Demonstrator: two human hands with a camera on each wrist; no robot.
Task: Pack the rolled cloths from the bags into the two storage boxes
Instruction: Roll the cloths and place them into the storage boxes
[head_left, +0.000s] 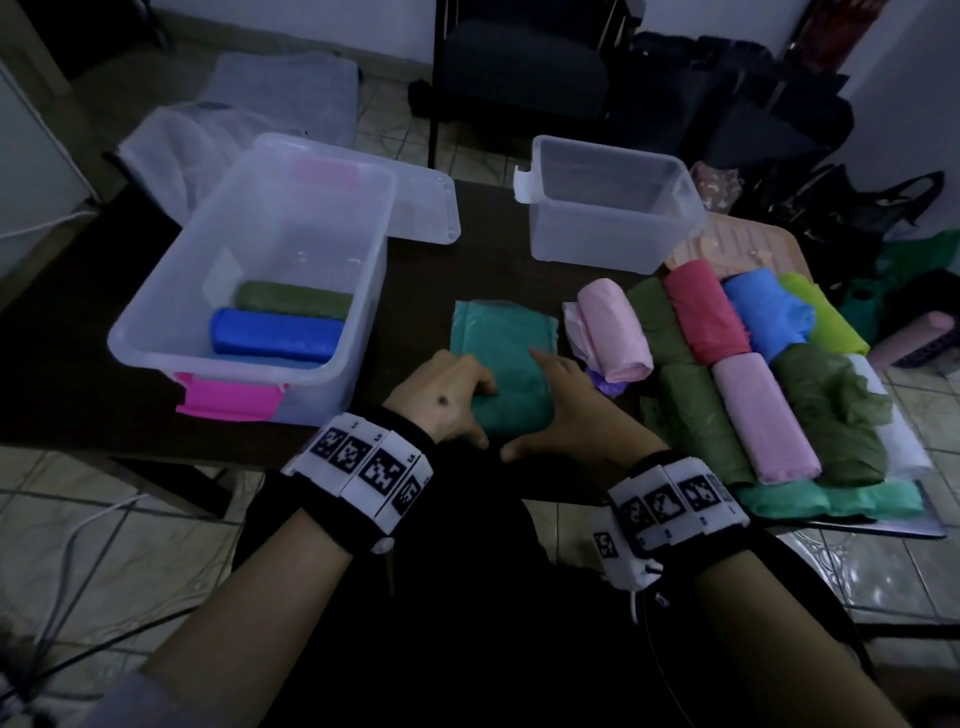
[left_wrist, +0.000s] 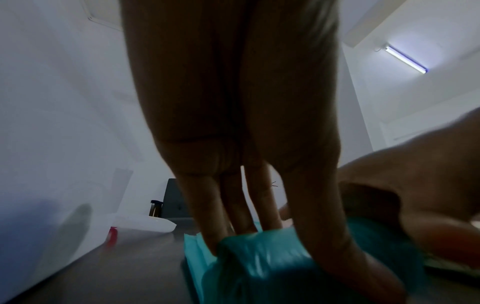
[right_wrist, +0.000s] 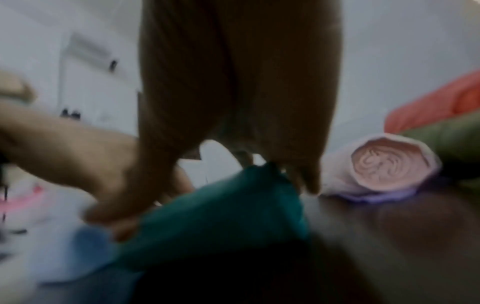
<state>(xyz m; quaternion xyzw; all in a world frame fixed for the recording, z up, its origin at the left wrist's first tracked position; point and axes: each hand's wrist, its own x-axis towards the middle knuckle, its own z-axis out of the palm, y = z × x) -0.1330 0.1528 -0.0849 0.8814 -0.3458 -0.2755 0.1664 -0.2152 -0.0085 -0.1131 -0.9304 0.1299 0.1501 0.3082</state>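
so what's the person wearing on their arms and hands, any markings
Both hands, the left hand and the right hand, are bare, with no gloves, and the forearms show no sleeves. Each wrist carries a black band with white rectangular blocks printed with black square marker patterns: the left wristband and the right wristband. A white cord hangs from the right one.
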